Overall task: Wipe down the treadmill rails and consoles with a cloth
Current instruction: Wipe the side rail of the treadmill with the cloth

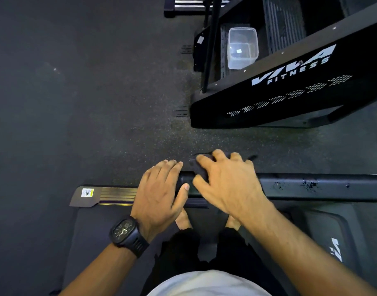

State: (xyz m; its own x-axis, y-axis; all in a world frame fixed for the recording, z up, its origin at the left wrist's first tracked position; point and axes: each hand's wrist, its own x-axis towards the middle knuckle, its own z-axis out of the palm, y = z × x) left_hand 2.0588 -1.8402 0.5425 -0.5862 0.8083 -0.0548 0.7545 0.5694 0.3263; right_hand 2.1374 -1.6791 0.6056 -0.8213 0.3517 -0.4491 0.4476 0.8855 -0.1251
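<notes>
Two bare hands are counted, both laid on one black metal treadmill rail [311, 185], a straight bar run across the lower part of the view, its paint chipped in speckled patches toward the right.

One dark crumpled cloth [197, 167] is recorded, soft and bunched, draped over the near end of the rail. It is pressed down under the right hand [228, 182], whose fingers are curled over it; the cloth shows past the fingertips on the far side and beneath the thumb.

The left hand [159, 191] is placed just beside the cloth, palm down on the rail's end, fingers loosely bent around the bar with nothing else held. One black chunky wristwatch [127, 233] with a ribbed strap is worn on the left wrist.

One flat dark treadmill deck [93, 236] is seen under the person, edged by one grey ribbed side strip [110, 195] bearing a small label.

One second black exercise machine [290, 88] is noted beyond, smooth-panelled, lettered "VIVA FITNESS" in white with dotted patterns. One clear rectangular plastic tub [242, 48] is stood on its ribbed step.

One speckled dark rubber floor [76, 103] is recorded throughout.
</notes>
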